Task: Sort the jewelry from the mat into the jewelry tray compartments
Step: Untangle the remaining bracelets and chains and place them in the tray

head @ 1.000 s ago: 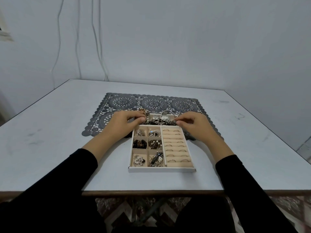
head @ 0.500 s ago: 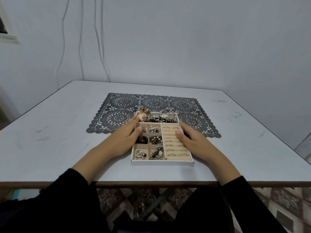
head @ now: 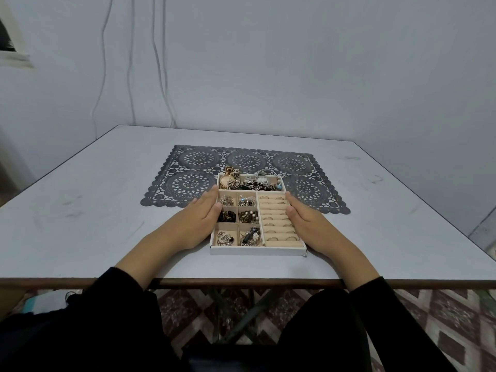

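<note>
The tray (head: 258, 249) sits on the tabletop (head: 88, 210) near the front edge, about midway between the left and right edges, its far end lying over the front edge of the dark lace mat (head: 188, 189). The left hand (head: 197, 222) lies flat against the tray's left wall, fingers straight and together, thumb resting on the rim; the right hand (head: 306, 220) presses the right wall the same way. Both are open palms bracing the tray from the sides, neither curled around anything. Inside, the far long compartment is crowded with watches (head: 251, 182), a gold one at its left end standing above the rim. Six small compartments on the left hold tangled jewelry (head: 248, 216), and the right side is rows of rings (head: 276, 216) in slots. The mat shows bare around the tray. There is wide bare tabletop to the left and right of the hands and beyond the mat toward the back edge; only a narrow strip lies between the tray and the front edge. The black sleeves (head: 120, 296) cross that front edge.
</note>
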A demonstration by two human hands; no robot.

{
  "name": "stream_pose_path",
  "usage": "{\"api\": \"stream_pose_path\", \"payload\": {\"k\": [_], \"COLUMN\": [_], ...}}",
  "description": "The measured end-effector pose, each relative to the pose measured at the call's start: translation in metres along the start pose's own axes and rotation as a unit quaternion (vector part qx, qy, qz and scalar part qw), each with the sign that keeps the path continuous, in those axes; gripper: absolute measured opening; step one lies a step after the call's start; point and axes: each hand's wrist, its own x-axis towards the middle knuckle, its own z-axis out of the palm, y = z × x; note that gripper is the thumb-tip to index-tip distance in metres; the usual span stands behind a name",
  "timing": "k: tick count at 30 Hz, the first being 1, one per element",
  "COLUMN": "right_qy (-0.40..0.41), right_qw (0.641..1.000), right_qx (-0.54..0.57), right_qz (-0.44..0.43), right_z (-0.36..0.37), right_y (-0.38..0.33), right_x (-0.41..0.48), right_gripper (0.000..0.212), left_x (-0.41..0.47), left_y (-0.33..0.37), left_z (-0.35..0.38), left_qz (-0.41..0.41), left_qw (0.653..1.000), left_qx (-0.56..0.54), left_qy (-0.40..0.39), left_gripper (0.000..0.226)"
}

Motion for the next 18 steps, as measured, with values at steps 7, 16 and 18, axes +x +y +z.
{"api": "stream_pose_path", "payload": {"k": [7, 16, 18], "right_qy": [-0.004, -0.01, -0.007], "right_qw": [1.0, 0.999, 0.999], "right_qx": [-0.014, -0.032, -0.025], "right_qz": [0.006, 0.03, 0.034], "right_z": [-0.001, -0.006, -0.007], "right_y": [-0.001, 0.0, 0.0], "right_x": [0.01, 0.052, 0.06], "right_gripper": [0.05, 0.05, 0.05], "left_x": [0.01, 0.053, 0.06], "left_y": [-0.001, -0.012, -0.014], "left_z": [-0.003, -0.012, -0.013], "left_qz": [0.0, -0.011, -0.013], "left_qw": [1.0, 0.999, 0.999], "left_qx": [0.02, 0.034, 0.029], "left_qy": [-0.009, -0.018, -0.014], "left_gripper": [0.055, 0.055, 0.055]}}
